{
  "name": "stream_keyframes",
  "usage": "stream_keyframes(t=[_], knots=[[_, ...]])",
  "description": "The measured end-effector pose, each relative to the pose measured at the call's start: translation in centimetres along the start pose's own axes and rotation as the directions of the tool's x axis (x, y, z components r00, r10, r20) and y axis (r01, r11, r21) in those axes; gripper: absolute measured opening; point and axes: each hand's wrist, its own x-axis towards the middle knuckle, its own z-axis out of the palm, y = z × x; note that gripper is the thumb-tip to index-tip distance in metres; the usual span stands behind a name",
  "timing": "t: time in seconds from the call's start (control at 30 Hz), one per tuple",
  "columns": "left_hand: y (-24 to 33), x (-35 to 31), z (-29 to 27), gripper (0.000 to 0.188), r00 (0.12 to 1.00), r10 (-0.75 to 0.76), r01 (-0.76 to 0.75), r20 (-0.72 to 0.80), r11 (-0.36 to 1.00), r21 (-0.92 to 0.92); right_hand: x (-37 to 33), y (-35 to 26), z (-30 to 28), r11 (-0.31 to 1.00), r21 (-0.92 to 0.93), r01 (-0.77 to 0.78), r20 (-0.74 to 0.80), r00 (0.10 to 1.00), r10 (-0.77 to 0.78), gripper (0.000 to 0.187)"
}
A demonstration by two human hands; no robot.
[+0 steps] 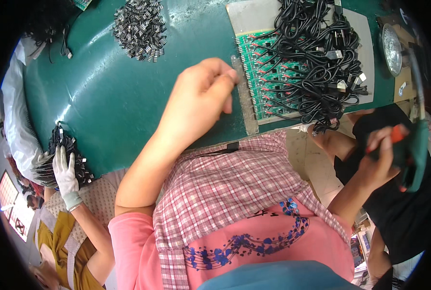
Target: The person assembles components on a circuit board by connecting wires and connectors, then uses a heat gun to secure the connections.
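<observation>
My left hand (199, 99) hovers over the green table with its fingers curled and thumb pressed to the index finger. Whatever it may pinch is hidden. Just to its right is a worn strip (245, 99) along the edge of a panel of small green circuit boards (255, 77). Black cables (317, 77) with USB plugs run from these boards, bundled in coils, with red wire ends at the joints. Off at the right, my right hand (380, 159) is closed around a green-and-orange tool (418, 157), blurred and partly dark, so its kind is unclear.
A heap of small metal connectors (139, 30) lies at the back. A round metal dish (391, 50) stands at the far right. On the left, a co-worker's gloved hand (65, 171) rests on black cables beside a clear plastic bag (20, 116). Another person in black (389, 193) sits at right.
</observation>
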Motion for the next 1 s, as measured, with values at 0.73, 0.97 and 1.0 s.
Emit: stream_keyframes(t=[0.73,0.97,1.0], knots=[[0.8,0.0,1.3,0.031,0.994,0.040,-0.063,-0.100,0.969,-0.241,-0.5,-1.5,3.3,0.686,0.559,-0.465,0.356,0.882,0.309,0.051],[2.6,1.1,2.8,0.035,0.993,0.094,-0.108,-0.070,0.967,-0.231,2.6,2.3,8.2,0.643,0.589,-0.489,0.526,0.836,0.153,0.043],[3.0,1.2,3.0,0.033,0.993,0.102,-0.111,-0.052,0.969,-0.221,2.5,2.4,8.1,0.646,0.593,-0.480,0.526,0.839,0.140,0.043]])
